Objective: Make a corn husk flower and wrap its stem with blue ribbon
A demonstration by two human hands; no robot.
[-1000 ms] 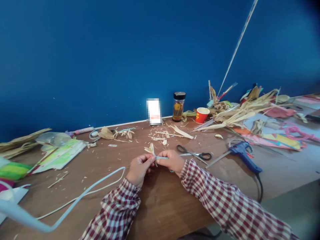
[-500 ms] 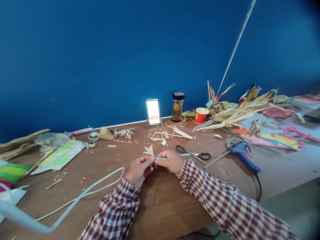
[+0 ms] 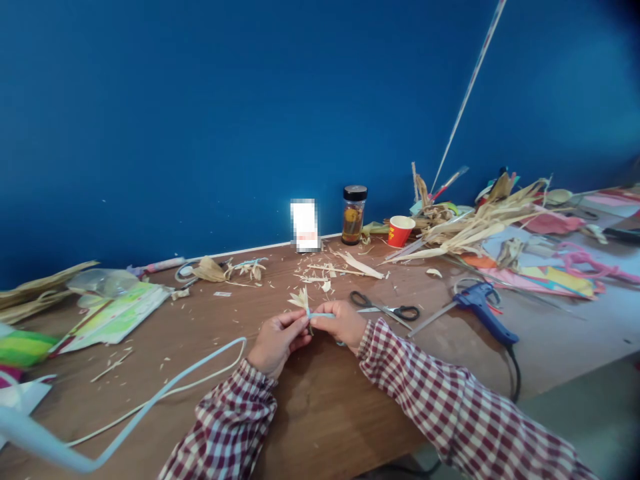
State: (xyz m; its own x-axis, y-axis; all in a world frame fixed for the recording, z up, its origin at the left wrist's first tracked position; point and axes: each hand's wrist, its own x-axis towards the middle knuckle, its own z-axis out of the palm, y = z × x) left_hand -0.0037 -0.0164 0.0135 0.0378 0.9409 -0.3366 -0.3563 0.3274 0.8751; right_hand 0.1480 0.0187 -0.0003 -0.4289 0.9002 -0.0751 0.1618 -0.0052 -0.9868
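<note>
Between my hands is a small corn husk flower (image 3: 300, 299), its pale pointed petals fanning upward. My left hand (image 3: 279, 340) pinches the flower's base between thumb and fingers. A light blue strip (image 3: 323, 315), looking like tape or ribbon, meets the base, and my right hand (image 3: 343, 323) pinches it, drawn out sideways. Part of the stem pokes out below the fingers; the rest is hidden. Just beyond my right hand lie black-handled scissors (image 3: 385, 308), spread apart on the table (image 3: 320, 413).
A blue hot glue gun (image 3: 485, 310) with a cord lies at right. Husk scraps (image 3: 357, 263), a red paper cup (image 3: 401, 231) and a lidded jar (image 3: 354, 215) stand or lie behind. A white cable (image 3: 165, 393) loops at left, near a green-white packet (image 3: 117, 313).
The flower has turned slightly, and more of the blue strip shows against its base. Both hands keep their pinch in nearly the same place.
</note>
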